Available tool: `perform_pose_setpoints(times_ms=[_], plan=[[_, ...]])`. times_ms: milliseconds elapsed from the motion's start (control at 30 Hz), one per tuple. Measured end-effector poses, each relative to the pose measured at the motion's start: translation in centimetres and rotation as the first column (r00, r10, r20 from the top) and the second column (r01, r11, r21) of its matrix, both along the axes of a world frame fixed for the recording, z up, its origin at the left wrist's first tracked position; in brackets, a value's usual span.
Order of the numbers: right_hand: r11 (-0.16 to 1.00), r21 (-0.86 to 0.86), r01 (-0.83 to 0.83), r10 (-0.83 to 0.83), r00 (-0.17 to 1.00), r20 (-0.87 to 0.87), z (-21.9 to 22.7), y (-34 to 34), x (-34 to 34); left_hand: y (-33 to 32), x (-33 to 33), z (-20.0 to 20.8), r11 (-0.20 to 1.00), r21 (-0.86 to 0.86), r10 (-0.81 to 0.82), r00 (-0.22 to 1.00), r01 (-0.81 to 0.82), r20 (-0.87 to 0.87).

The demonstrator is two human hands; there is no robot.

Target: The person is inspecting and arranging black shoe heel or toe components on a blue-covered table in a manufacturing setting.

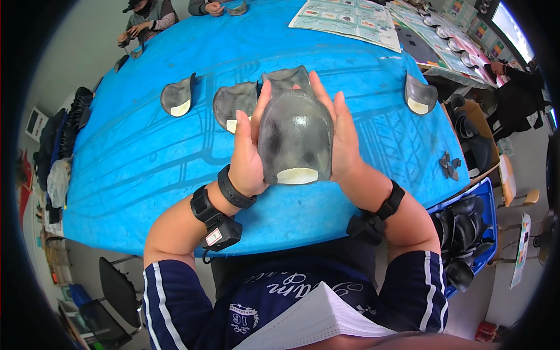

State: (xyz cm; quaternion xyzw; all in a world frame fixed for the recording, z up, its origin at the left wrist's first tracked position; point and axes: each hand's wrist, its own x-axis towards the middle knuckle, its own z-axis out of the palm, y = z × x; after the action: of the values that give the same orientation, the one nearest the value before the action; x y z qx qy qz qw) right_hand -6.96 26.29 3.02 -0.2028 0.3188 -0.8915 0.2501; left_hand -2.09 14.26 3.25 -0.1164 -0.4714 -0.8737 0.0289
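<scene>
Between my two palms I hold up a dark grey, moulded curved shell (pixel 296 131), with a cream patch along its near edge. My left hand (pixel 248 160) presses its left side and my right hand (pixel 349 137) its right side, fingers pointing away from me. Just behind it on the table lies another such shell (pixel 286 76), partly hidden. A third shell (pixel 232 102) sits to the left of it, partly covered by my left fingers. One more shell (pixel 178 96) lies farther left, and another shell (pixel 420 93) is off to the right.
A blue sheet (pixel 116 192) covers the table. Small dark scraps (pixel 449 165) lie near its right edge. A blue crate (pixel 487 233) of dark shells and a cardboard box (pixel 484 122) stand at the right. Printed sheets (pixel 350 23) lie at the back. Co-workers (pixel 153 17) are at the far side.
</scene>
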Motion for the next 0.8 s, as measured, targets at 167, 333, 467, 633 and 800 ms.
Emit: perform_pose_setpoints(times_ms=[167, 333, 467, 633, 800], plan=[[0.997, 0.071, -0.041, 0.047, 0.995, -0.085, 0.0, 0.1, -0.4, -0.3, -0.3, -0.3, 0.989, -0.147, 0.023, 0.997, -0.033, -0.070], [0.997, -0.033, -0.064, 0.062, 0.997, -0.043, 0.6, -0.1, -0.8, -0.4, -0.8, 0.9, 0.994, 0.048, 0.101, 0.995, -0.102, 0.020], [0.982, 0.189, 0.007, 0.002, 0.999, -0.047, 0.1, 0.7, -1.7, -2.2, -1.5, 1.5, 0.976, 0.216, -0.034, 0.993, 0.009, 0.112], [0.905, 0.368, -0.212, 0.226, 0.974, 0.006, 0.9, 0.6, -0.8, -3.4, -2.0, 1.6, 0.958, 0.068, 0.271, 0.957, -0.278, 0.103], [0.949, 0.213, -0.232, 0.236, 0.972, 0.009, 0.0, 0.2, -1.4, -4.0, -3.0, 1.7, 0.982, 0.023, 0.183, 0.967, -0.189, 0.175]])
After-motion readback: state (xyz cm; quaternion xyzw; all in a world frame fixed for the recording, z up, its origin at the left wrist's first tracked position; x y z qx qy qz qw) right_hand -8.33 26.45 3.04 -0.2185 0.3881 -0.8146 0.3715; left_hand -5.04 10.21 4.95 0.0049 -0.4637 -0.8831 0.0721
